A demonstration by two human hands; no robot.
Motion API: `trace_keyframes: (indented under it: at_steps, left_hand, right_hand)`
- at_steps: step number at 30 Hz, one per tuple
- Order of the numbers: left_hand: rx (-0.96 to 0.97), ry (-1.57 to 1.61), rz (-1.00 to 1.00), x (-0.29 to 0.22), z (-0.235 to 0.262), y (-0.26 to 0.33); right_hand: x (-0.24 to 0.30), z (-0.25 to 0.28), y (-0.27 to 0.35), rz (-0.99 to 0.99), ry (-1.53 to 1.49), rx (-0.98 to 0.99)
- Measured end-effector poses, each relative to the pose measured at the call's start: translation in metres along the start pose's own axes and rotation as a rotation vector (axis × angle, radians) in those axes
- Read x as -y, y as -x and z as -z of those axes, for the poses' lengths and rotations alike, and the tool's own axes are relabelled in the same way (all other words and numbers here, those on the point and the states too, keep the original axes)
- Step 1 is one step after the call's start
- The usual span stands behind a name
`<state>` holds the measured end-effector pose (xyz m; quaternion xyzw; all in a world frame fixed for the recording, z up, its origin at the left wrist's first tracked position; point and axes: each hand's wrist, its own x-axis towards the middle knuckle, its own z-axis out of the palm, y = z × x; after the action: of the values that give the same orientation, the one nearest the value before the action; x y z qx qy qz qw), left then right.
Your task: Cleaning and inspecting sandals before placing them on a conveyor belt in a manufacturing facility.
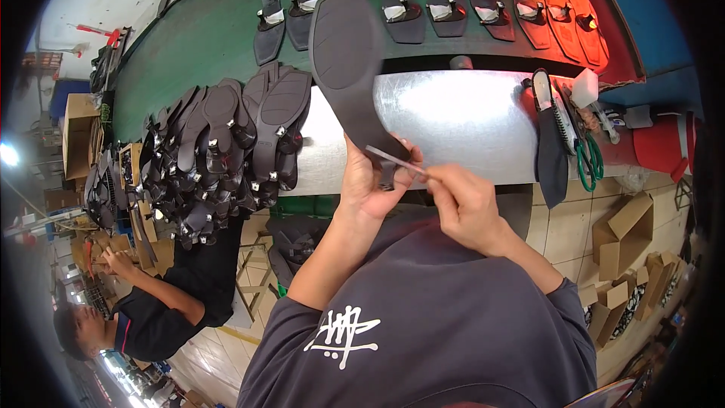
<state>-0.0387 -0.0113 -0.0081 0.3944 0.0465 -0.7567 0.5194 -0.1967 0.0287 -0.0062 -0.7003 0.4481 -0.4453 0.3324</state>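
Note:
My left hand is closed around the lower end of a dark sandal. The sandal stands upright above the metal ledge, its grooved underside facing me and its broad end up. In my right hand is a thin, pale, stick-like tool, pinched between thumb and fingers. That tool lies across the sandal's lower end, close to my left fingers; whether its tip touches the sole I cannot tell. To the left of my left hand lies a heap of similar dark sandals with shiny buckles, reaching over the ledge's edge.
Several sandals stand in a row on the green belt, the rightmost under red light. A shiny metal ledge runs before me. At right are green-handled scissors and a dark insole. A co-worker sits left; cardboard boxes lie right.

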Motion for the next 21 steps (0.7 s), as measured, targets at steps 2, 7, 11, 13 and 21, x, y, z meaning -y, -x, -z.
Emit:
trace_keyframes:
  at_steps: [2,7,11,13,21]
  left_hand:
    - [0.074,0.065,-0.006,0.002,0.013,-0.007]
    - [0.137,0.092,-0.013,-0.001,-0.001,-0.003]
    - [-0.027,0.04,-0.053,-0.003,-0.007,-0.002]
    - [-0.049,-0.008,-0.105,-0.003,-0.012,0.0]
    - [-0.051,-0.031,-0.133,0.002,-0.003,-0.008]
  right_hand:
    - [0.0,0.002,-0.004,-0.03,0.048,0.019]
    - [-0.004,0.002,0.0,-0.039,0.128,0.064]
    - [-0.003,0.001,0.003,-0.063,0.158,0.104]
    - [-0.004,-0.001,0.004,-0.065,0.148,0.08]
    - [-0.001,-0.009,0.007,-0.054,0.067,0.19]
